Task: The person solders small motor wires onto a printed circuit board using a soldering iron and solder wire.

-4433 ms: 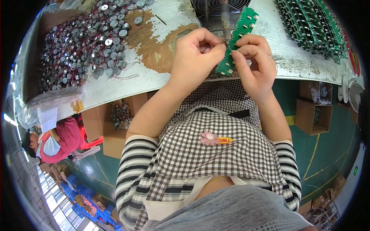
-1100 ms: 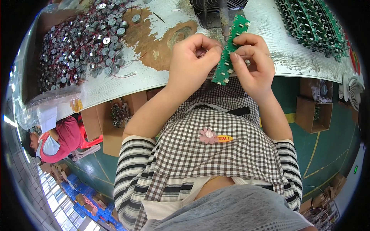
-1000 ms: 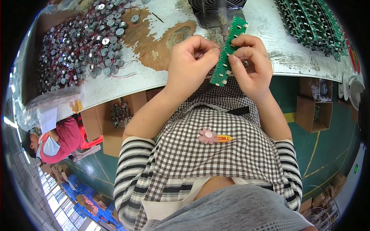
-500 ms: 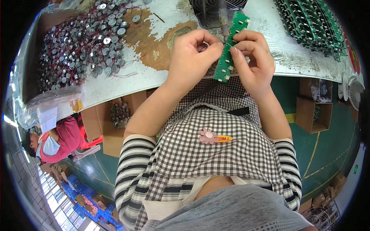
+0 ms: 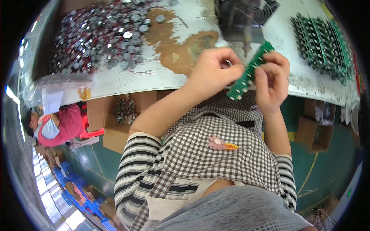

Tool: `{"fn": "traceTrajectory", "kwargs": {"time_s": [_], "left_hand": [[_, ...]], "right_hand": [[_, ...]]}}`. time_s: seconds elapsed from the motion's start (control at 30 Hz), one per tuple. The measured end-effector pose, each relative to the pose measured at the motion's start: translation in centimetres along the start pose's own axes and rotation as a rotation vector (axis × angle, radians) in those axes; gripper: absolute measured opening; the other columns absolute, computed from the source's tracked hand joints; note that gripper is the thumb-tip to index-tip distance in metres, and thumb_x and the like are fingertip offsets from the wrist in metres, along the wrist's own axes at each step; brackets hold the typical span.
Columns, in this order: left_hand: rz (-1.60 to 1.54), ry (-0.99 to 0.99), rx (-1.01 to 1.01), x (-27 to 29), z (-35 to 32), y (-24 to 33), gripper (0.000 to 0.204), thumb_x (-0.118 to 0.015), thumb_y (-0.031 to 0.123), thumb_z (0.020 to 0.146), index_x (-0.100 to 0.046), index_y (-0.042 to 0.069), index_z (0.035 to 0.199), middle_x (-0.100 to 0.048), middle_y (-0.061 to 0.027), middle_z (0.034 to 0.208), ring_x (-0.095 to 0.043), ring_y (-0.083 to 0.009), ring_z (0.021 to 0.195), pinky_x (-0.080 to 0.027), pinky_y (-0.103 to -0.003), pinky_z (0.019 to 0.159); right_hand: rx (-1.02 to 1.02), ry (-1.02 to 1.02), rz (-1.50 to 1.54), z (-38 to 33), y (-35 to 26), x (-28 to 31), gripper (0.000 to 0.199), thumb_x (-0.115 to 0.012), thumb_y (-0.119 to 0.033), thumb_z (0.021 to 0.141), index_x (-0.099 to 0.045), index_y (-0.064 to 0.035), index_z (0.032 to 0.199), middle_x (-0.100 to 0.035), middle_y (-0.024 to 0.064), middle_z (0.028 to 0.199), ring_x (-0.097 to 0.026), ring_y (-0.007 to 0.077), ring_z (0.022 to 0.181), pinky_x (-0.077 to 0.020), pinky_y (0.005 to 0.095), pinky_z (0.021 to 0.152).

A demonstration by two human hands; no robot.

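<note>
A narrow green circuit board strip (image 5: pixel 249 72) is held slanted above the near edge of the worn white workbench (image 5: pixel 127 79). My right hand (image 5: pixel 273 79) grips its right side with thumb and fingers. My left hand (image 5: pixel 214 73) is closed against the strip's left side, pinching a small metal part at it. Both hands hover just in front of my checked apron.
A large heap of small round metal components (image 5: pixel 104 32) covers the bench's left. Stacked green boards (image 5: pixel 325 42) lie at the right, a dark fan (image 5: pixel 246 15) behind my hands. Cardboard boxes (image 5: pixel 115 115) sit under the bench; another person (image 5: pixel 54 127) crouches at lower left.
The green strip has tilted and shifted slightly between my hands, dipping lower and coming back up. My left fingers keep working at its left edge.
</note>
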State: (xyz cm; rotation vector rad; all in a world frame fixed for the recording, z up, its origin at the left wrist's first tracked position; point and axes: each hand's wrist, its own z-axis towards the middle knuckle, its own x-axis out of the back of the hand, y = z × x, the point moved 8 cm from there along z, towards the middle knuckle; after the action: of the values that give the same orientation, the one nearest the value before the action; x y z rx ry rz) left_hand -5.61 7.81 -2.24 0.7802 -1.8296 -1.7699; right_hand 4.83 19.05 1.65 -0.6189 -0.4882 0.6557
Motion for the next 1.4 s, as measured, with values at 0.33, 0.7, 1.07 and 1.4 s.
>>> {"fn": "traceTrajectory", "kwargs": {"time_s": [0.33, 0.7, 1.07, 1.4], "left_hand": [[1.455, 0.490, -0.557, 11.0, 5.4, 11.7, 0.016, -0.054, 0.007, 0.081, -0.062, 0.004, 0.094, -0.063, -0.0206, 0.081, -0.062, -0.0373, 0.080, -0.049, -0.046, 0.068], [0.918, 0.619, -0.598, 18.1, 8.1, 12.0, 0.024, -0.062, 0.017, 0.083, -0.067, -0.005, 0.091, -0.066, -0.0136, 0.071, -0.062, -0.0181, 0.066, -0.047, -0.031, 0.063], [0.914, 0.663, -0.454, 17.4, 2.3, 6.5, 0.017, -0.057, 0.014, 0.090, -0.069, 0.002, 0.093, -0.066, -0.0088, 0.075, -0.060, -0.0212, 0.067, -0.046, -0.031, 0.062], [0.132, 0.730, -0.767, 15.5, -1.8, 11.7, 0.014, -0.057, 0.008, 0.092, -0.062, 0.002, 0.104, -0.066, -0.0093, 0.085, -0.061, -0.0163, 0.075, -0.049, -0.027, 0.069]], "right_hand": [[-0.294, -0.017, 0.327, -1.4, 3.0, -0.4, 0.002, -0.057, 0.005, 0.088, -0.055, 0.0051, 0.089, -0.060, 0.0143, 0.100, -0.057, 0.0095, 0.069, -0.0489, 0.0200, 0.061], [-0.308, -0.005, 0.296, -1.1, 3.2, -0.6, 0.002, -0.058, 0.007, 0.087, -0.057, 0.0060, 0.088, -0.061, 0.0133, 0.096, -0.057, 0.0093, 0.068, -0.0489, 0.0200, 0.060], [-0.299, -0.005, 0.296, -1.1, 3.4, -0.8, 0.002, -0.059, 0.007, 0.086, -0.058, 0.0057, 0.086, -0.062, 0.0122, 0.094, -0.057, 0.0089, 0.068, -0.0483, 0.0198, 0.060], [-0.288, 0.011, 0.275, -1.3, 3.5, -0.4, 0.002, -0.059, 0.005, 0.087, -0.057, 0.0054, 0.086, -0.062, 0.0116, 0.095, -0.057, 0.0084, 0.067, -0.0475, 0.0192, 0.059]]}}
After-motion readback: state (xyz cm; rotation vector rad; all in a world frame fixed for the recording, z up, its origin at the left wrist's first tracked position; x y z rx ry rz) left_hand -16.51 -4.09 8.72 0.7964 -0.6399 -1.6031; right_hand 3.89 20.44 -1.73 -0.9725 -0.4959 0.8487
